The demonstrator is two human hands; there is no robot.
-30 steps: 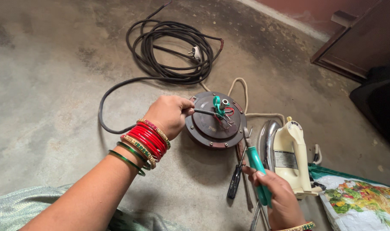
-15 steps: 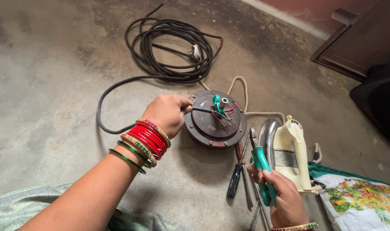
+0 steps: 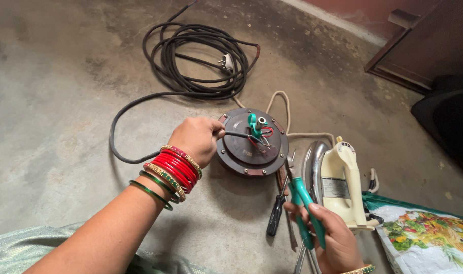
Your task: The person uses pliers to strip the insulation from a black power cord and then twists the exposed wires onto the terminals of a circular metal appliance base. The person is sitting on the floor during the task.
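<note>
Head view: the round brown motor disc (image 3: 252,144) sits on the concrete floor (image 3: 54,101), dead centre. My left hand (image 3: 195,139) is at its nine o'clock, fingers pinched shut on the black cable (image 3: 236,135) that runs to the hub. At five o'clock my right hand (image 3: 333,241) has fingers wrapped tight round green-handled pliers (image 3: 305,213). A black screwdriver (image 3: 275,215) lies just beside. Cream iron (image 3: 340,185) at three o'clock, coiled cord (image 3: 196,56) at twelve.
</note>
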